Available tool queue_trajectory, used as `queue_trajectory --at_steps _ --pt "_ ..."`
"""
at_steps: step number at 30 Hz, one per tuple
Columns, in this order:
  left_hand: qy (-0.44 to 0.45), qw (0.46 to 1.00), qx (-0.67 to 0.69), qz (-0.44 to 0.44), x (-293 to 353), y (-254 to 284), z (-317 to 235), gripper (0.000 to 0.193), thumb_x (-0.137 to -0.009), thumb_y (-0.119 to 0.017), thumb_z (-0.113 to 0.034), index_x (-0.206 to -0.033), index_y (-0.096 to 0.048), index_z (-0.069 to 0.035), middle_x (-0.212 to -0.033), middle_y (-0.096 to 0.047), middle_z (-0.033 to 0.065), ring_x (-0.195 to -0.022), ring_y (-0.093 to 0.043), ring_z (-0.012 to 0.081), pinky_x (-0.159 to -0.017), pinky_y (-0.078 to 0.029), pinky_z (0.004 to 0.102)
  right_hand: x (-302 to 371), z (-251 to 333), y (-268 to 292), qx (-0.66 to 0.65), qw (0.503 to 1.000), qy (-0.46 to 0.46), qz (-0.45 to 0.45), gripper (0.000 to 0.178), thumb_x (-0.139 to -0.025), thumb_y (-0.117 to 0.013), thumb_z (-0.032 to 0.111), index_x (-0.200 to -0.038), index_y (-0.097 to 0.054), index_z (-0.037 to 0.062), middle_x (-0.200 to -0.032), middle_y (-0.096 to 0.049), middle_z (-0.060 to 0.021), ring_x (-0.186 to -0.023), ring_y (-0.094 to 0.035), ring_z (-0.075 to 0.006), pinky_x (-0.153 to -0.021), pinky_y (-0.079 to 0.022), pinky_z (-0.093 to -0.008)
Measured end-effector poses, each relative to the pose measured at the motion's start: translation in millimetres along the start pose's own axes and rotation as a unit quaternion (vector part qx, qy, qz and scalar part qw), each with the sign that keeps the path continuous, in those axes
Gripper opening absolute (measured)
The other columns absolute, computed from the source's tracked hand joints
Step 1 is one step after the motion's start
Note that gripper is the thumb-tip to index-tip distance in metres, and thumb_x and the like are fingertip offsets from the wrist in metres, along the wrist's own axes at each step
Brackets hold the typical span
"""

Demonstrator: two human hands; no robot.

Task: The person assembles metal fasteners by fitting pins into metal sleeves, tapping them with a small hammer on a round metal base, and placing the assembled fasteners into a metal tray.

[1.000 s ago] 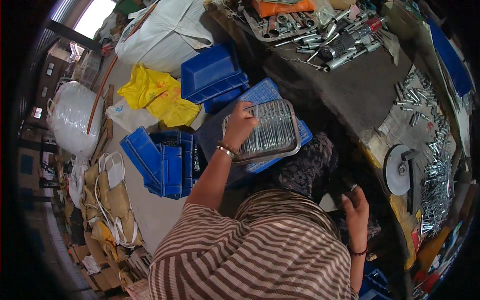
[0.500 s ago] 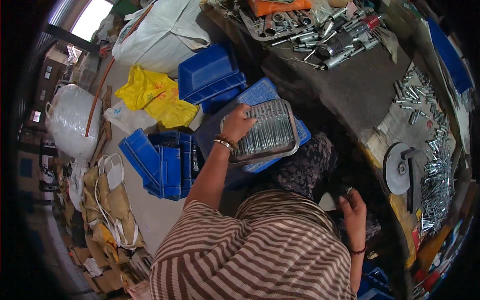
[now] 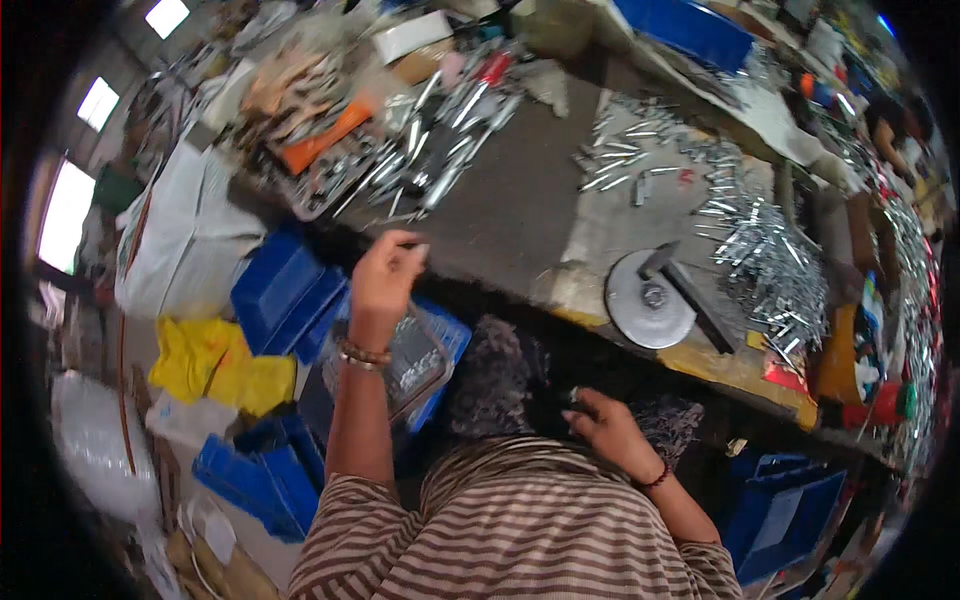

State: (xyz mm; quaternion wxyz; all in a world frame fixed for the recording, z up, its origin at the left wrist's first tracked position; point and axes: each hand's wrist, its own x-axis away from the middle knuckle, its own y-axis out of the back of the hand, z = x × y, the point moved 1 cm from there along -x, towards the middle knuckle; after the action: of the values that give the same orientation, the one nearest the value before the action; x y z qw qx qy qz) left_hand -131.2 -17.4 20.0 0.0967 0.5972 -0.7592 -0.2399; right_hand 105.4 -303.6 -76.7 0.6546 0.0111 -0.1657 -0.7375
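Note:
My left hand (image 3: 384,285) is raised beside the workbench edge, its fingers pinched together. A small pale thing shows at the fingertips, too blurred to name. Below that wrist a shallow metal tray (image 3: 436,376) with thin shiny metal pieces rests on a blue crate (image 3: 455,335), partly hidden by my forearm. Over my lap, my right hand (image 3: 612,432) is closed with thumb and fingers together. Something small may sit between them, but I cannot make it out. Nearest to that hand are my dark patterned trousers (image 3: 490,385).
On the workbench (image 3: 510,215) lie metal tubes (image 3: 440,150), a heap of small metal pins (image 3: 765,260) and a round grey disc (image 3: 650,300) with a dark bar. Blue bins (image 3: 280,290), a yellow bag (image 3: 220,365) and a white sack (image 3: 185,230) are at left; more blue bins (image 3: 785,515) stand at right.
The view has swung right toward the workbench. My left hand has left the tray and risen toward the bench edge. My right hand has come in over my lap.

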Motion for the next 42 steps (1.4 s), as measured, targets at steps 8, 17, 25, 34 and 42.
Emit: queue_trajectory --at_steps 8,17,25,34,42 --pt "-0.211 0.964 -0.097 0.132 -83 -167 -94 0.027 -0.085 -0.078 -0.018 -0.108 -0.069 -0.006 -0.095 -0.066 0.0106 -0.086 -0.067 0.0246 -0.079 -0.053 0.0363 19 39 28 0.032 0.995 -0.092 -0.006 0.033 -0.095 -0.071 0.017 -0.122 -0.063 -0.0019 -0.094 -0.07 -0.0176 -0.078 -0.065 -0.023 -0.071 -0.052 -0.0353" --pt "-0.184 0.946 -0.216 0.156 -122 -201 -75 0.037 -0.08 -0.078 -0.013 -0.114 -0.065 -0.007 -0.096 -0.071 0.0157 -0.087 -0.069 0.0331 -0.077 -0.053 0.0429 57 45 78 0.022 0.991 -0.035 -0.128 0.03 -0.094 -0.071 0.015 -0.119 -0.064 0.0012 -0.095 -0.069 -0.0215 -0.082 -0.067 -0.0299 -0.076 -0.053 -0.0366" --pt "0.131 0.903 0.32 0.254 -57 -161 -92 0.034 -0.099 -0.066 -0.01 -0.131 -0.056 -0.004 -0.096 -0.062 0.0032 -0.078 -0.061 0.0115 -0.065 -0.05 0.0208 75 62 192 0.358 0.812 -0.009 -0.461 0.017 -0.082 -0.075 0.007 -0.097 -0.067 0.0043 -0.088 -0.064 -0.0134 -0.078 -0.065 -0.033 -0.068 -0.052 -0.0429" --pt "0.182 0.731 0.542 0.373 5 -153 -94 0.047 -0.101 -0.06 -0.006 -0.145 -0.047 -0.003 -0.102 -0.054 0.0049 -0.084 -0.051 0.0112 -0.066 -0.05 0.0228 67 38 247 0.6 0.706 0.026 -0.376 0.011 -0.073 -0.069 0.006 -0.083 -0.064 0.0092 -0.086 -0.06 -0.007 -0.086 -0.064 -0.0281 -0.073 -0.054 -0.0411" --pt "0.202 0.728 0.482 0.443 34 -164 -106 0.036 -0.095 -0.064 -0.004 -0.131 -0.059 -0.004 -0.098 -0.062 0.0027 -0.086 -0.062 0.0112 -0.069 -0.052 0.0228 57 35 241 0.626 0.707 0.045 -0.327 0.011 -0.075 -0.068 0.01 -0.083 -0.06 0.0097 -0.086 -0.059 -0.0067 -0.085 -0.063 -0.0266 -0.073 -0.054 -0.04"
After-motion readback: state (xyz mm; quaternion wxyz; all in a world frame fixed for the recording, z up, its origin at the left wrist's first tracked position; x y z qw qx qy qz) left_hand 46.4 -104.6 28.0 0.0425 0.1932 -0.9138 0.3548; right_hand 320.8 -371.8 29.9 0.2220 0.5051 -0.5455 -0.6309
